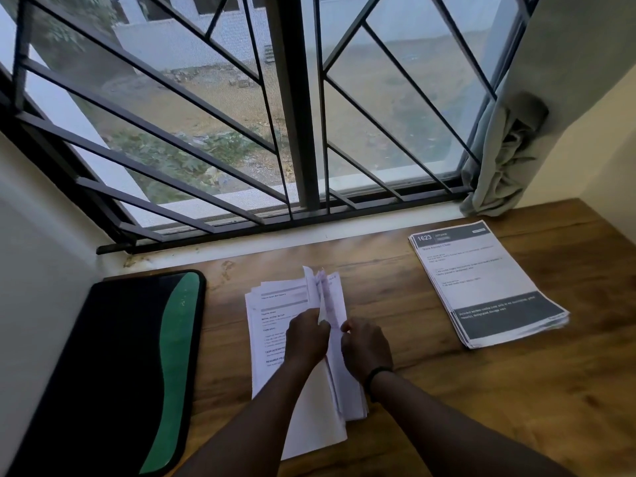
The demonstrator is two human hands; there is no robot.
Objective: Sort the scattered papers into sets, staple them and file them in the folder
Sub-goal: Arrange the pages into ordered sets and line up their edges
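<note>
Sorting is the step in hand: both hands are down on the middle stack of printed sheets [275, 325], leafing through it on the wooden worktop [516, 390]. The left hand [307, 339] has its grip closed on a few sheets, lifting them on edge so they stand up just beyond its knuckles, while the right hand [366, 349], with a dark band at the wrist, pinches the right-hand edge of the same stack, thumb and fingers curled round the paper. The pages under the two grips are fanned and uneven, so this set does not look squared up. Well to the right of the right grip and farther toward the window sill lies a second pile [488, 284], headed 1623, which looks like a set already put aside. To the left of the left grip, apart from the sheets, lies the black and green folder [137, 366], closed and flat. No stapler is in view. The next move likely calls for parting the lifted sheets cleanly from those below without dragging neighbours along, then choosing which pile they join
</note>
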